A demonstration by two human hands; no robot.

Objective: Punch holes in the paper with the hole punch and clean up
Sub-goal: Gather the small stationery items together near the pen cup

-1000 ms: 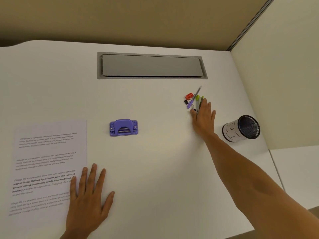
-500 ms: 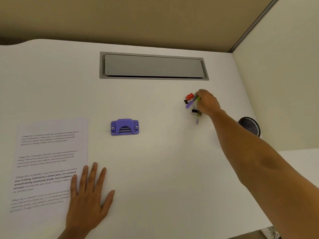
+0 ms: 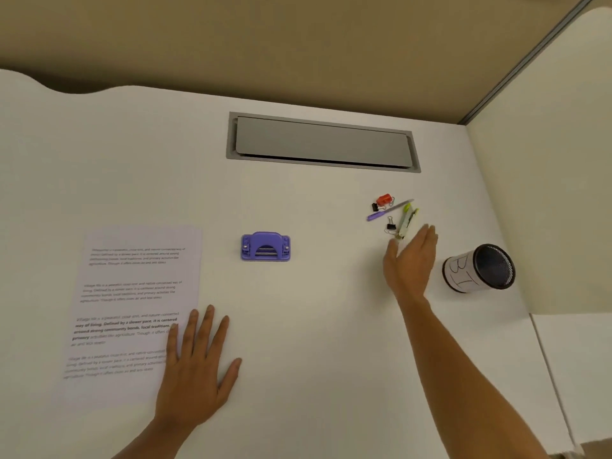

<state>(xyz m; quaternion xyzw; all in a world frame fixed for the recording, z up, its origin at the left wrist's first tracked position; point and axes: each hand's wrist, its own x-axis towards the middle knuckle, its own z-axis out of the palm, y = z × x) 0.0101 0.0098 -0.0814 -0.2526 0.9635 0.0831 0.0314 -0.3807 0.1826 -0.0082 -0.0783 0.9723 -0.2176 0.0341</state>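
Between paper [image 3: 132, 306] and hole punch [image 3: 265, 246]: bare desk; both hands flat, fingers straight, holding nothing.

White worktop [image 3: 314, 326] all across, and set into it near the far edge, a grey flap [image 3: 321, 142] in a grey frame. The hole punch [image 3: 265, 246] is purple, bright violet with small silvery studs. The paper [image 3: 132, 303] is white with lines of black print, one block in bold. Near the right edge, a little heap: an orange-red clip [image 3: 384, 199], a black binder clip [image 3: 390, 223], a pen with a purple cap [image 3: 377, 216], pens tipped in lime green [image 3: 409, 215]. The cup [image 3: 478, 268] is black mesh, wrapped in a white label with black handwritten marks. Behind, a tan wall [image 3: 298, 44].
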